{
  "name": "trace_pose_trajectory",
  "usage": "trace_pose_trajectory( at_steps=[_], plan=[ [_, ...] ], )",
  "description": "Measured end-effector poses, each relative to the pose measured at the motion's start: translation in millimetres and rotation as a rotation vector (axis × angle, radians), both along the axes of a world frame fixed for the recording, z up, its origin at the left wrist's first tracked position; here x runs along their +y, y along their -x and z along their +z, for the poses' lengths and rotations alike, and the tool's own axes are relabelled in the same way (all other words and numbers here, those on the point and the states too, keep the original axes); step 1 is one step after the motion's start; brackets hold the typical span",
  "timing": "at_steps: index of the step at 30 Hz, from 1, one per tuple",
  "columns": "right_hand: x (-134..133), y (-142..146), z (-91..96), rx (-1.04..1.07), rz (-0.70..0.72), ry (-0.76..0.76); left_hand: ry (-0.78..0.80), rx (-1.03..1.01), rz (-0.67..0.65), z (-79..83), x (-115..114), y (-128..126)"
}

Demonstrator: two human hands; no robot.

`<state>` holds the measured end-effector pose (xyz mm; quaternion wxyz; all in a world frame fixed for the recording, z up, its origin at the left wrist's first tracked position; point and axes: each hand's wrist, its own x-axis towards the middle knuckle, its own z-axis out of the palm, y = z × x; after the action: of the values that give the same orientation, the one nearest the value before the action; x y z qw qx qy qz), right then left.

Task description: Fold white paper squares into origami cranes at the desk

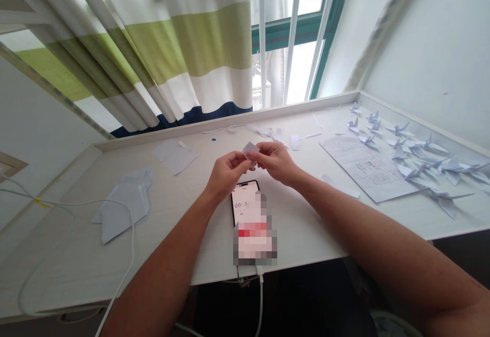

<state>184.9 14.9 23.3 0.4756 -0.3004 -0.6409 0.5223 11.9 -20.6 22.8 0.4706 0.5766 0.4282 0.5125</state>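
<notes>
A small piece of folded white paper (250, 147) is pinched between my two hands above the middle of the desk, its pointed top showing over the fingertips. My left hand (228, 172) grips its left side with thumb and fingers closed. On the other side, my right hand (276, 161) is closed on it too. Fingers cover the paper's lower part. Just below the hands lies a phone (250, 214) with a lit screen, partly blurred out, and a cable plugged into its bottom end.
Several folded paper cranes (417, 148) crowd the right side, near a printed sheet (369, 168). Loose white papers (128, 199) lie on the left, with another sheet (176, 158) farther back. A white cable (132, 224) loops over the left edge. Paper scraps (294, 142) lie behind my hands.
</notes>
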Motion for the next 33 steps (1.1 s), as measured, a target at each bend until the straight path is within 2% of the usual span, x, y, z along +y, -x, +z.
trace_pose_trajectory(
  at_steps=[2,4,7,14,24,33],
  plan=[
    [1.9,-1.7,-2.0,-0.078,-0.005,-0.027,-0.045,-0.027,0.102,1.4,1.6,4.5],
    [3.0,-2.4,-3.9,-0.134,-0.003,-0.043,-0.076,-0.032,0.142,2.0,3.3,8.2],
    [3.0,-2.0,-5.6,-0.164,-0.017,-0.052,-0.076,-0.043,0.142,1.4,5.1,10.5],
    [2.4,-0.9,-7.2,-0.118,-0.012,-0.042,-0.032,-0.206,0.174,-1.7,5.8,6.8],
    [1.1,-0.4,-1.8,-0.068,-0.039,-0.064,-0.001,-0.232,0.164,1.0,6.4,8.4],
    [-0.5,-1.3,-0.4,-0.049,-0.018,-0.040,-0.109,-0.060,0.159,-1.2,4.9,6.5]
  ],
)
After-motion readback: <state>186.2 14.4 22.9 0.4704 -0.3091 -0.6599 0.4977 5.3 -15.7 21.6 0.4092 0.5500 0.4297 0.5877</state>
